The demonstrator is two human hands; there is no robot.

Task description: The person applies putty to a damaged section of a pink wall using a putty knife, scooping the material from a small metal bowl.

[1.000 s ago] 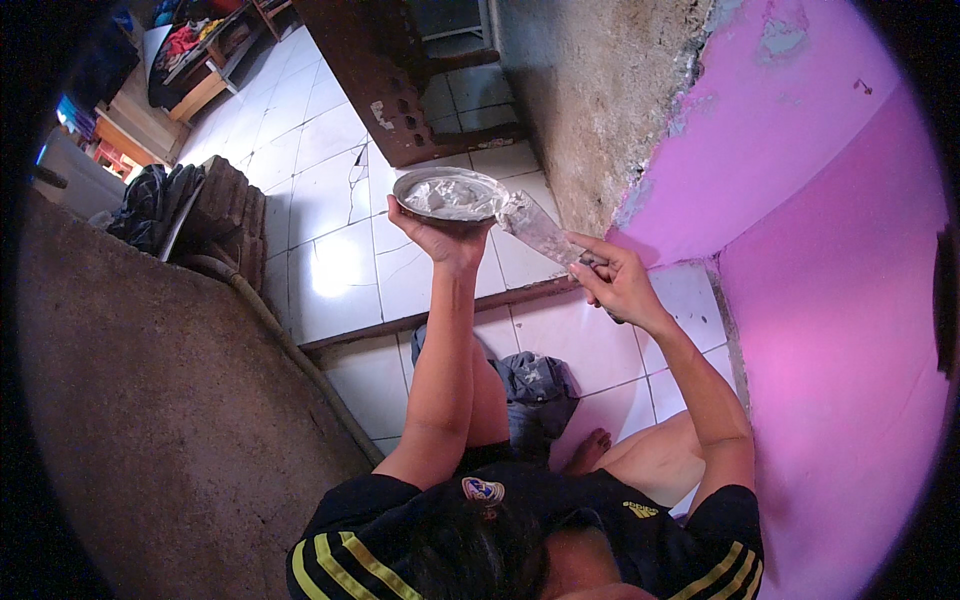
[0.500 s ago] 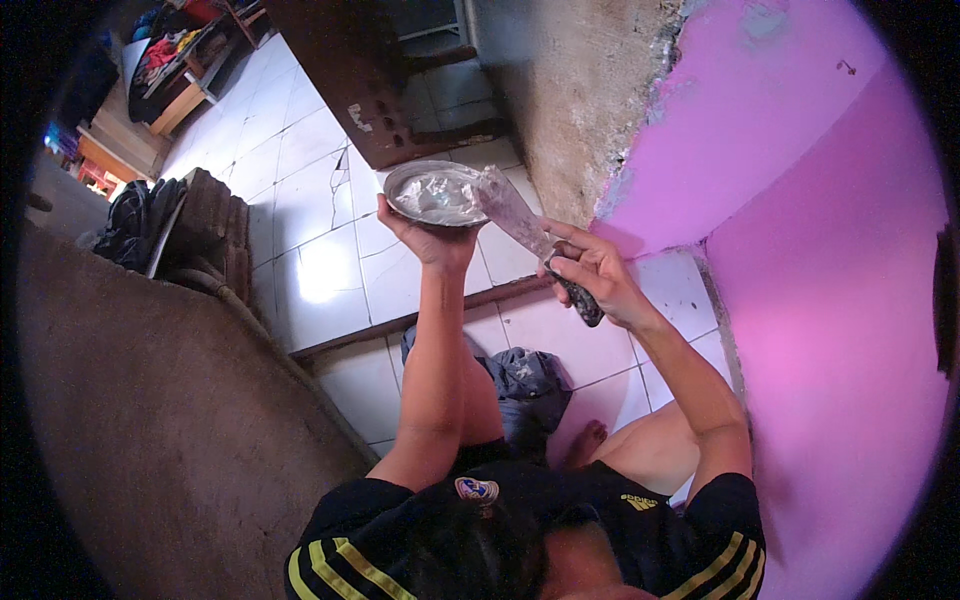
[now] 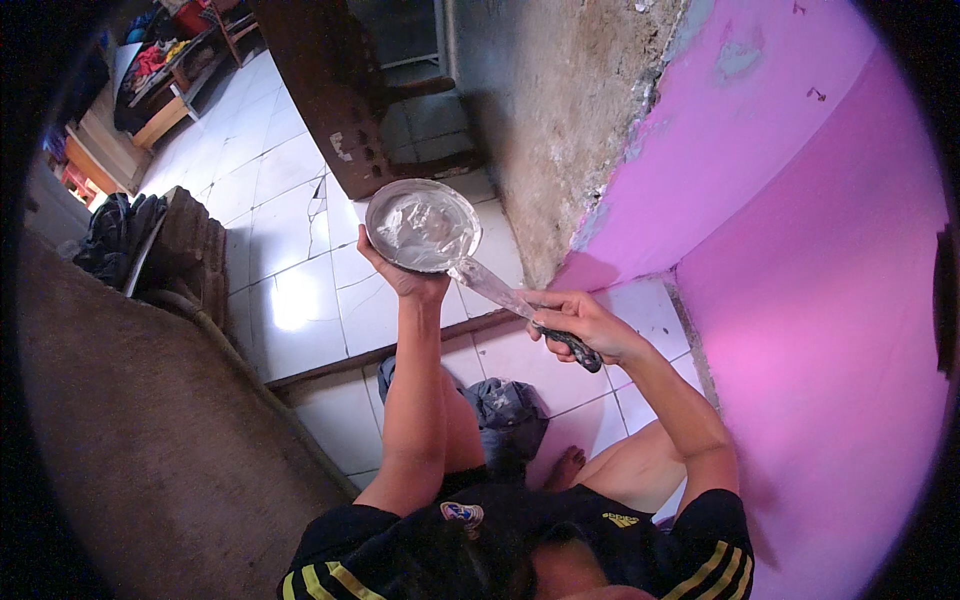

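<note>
My left hand [image 3: 410,278] holds up a round shallow metal dish [image 3: 373,210] from underneath, with white paste [image 3: 415,222] smeared and heaped inside it. My right hand [image 3: 590,322] grips the dark, paste-speckled handle [image 3: 573,348] of a scraper, whose wide pale-coated blade [image 3: 488,283] reaches up to the left and meets the dish's lower right rim. Beneath my hands, a grey crumpled cloth [image 3: 505,420] lies on the tiles among my legs and bare foot.
A tiled step [image 3: 300,368] lies ahead, below a brown wooden door [image 3: 310,90]. A pink wall [image 3: 800,330] rises at my right, joining a rough grey wall [image 3: 560,130]. At left stand a concrete wall [image 3: 130,400], stacked blocks with dark fabric [image 3: 110,240] and, farther back, furniture with clothes [image 3: 160,70].
The view has shifted, sliding the scene leftward. The dish now faces more toward me. My right hand and the scraper have moved lower, the blade's end now at the dish's lower rim.
</note>
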